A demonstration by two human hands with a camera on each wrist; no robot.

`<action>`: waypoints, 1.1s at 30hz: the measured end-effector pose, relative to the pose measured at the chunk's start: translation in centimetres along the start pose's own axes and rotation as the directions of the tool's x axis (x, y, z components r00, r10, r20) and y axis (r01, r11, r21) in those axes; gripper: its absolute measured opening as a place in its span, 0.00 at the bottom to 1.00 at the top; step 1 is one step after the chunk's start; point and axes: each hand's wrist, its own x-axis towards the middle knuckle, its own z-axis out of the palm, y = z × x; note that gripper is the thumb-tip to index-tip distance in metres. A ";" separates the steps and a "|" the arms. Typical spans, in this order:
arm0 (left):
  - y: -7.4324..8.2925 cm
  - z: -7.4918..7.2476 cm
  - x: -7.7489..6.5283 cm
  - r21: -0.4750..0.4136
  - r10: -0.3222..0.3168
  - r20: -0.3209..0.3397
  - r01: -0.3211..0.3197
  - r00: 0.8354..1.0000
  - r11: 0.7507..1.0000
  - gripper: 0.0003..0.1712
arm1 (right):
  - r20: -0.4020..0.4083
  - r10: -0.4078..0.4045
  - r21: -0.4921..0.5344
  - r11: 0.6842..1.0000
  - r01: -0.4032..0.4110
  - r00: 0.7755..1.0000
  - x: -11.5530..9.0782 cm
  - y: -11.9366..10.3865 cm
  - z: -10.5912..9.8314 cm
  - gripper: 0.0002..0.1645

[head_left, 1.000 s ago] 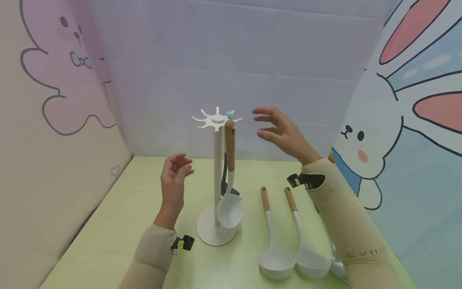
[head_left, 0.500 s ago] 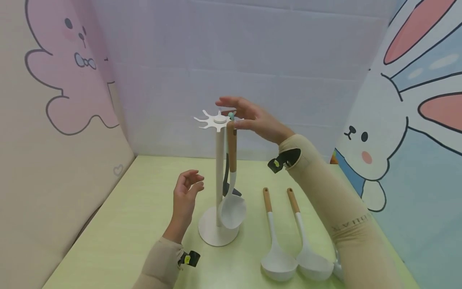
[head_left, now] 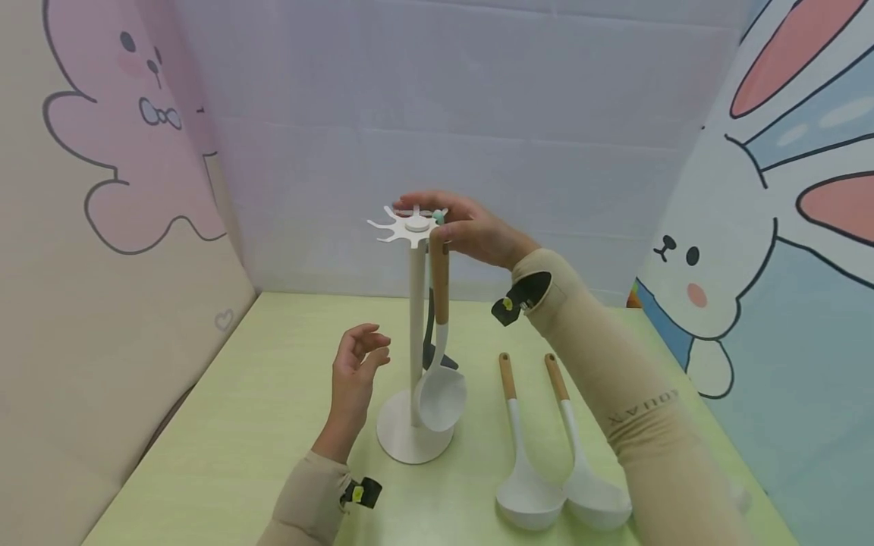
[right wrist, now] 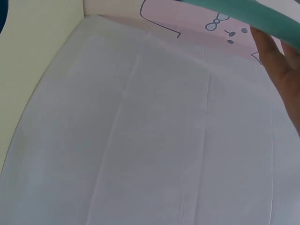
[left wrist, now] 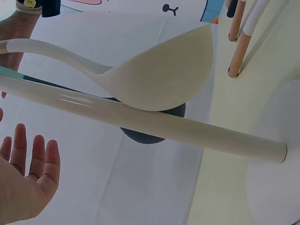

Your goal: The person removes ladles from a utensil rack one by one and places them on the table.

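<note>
A white utensil rack (head_left: 416, 318) stands on a round base. On its near right side hangs a white ladle (head_left: 442, 398) with a wooden handle. Behind it hangs a utensil with a teal handle (right wrist: 243, 11) and a dark rounded head (left wrist: 145, 137); its exact kind is hidden. My right hand (head_left: 474, 229) reaches over the rack's hooks, fingers extended behind them and thumb at the top of the wooden handle. In the right wrist view its fingertips meet the teal handle. My left hand (head_left: 353, 375) is held left of the pole, fingers loosely bent, apart from it.
Two more white ladles with wooden handles, a left one (head_left: 526, 493) and a right one (head_left: 595, 497), lie on the pale green table (head_left: 225, 425). Part of another pale object (head_left: 739, 497) shows beside the right sleeve. Cloth walls enclose the back and sides.
My right hand has moved left from beside the rack to its top, at the hanging handles. My left hand has shifted slightly right and down, nearer the pole. The hanging utensils look unmoved.
</note>
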 end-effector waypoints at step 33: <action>2.0 3.9 0.5 0.138 0.398 0.138 -0.416 0.907 0.899 0.29 | -0.160 -0.007 0.002 1.000 0.007 0.987 -0.4 0.3 0.7 0.51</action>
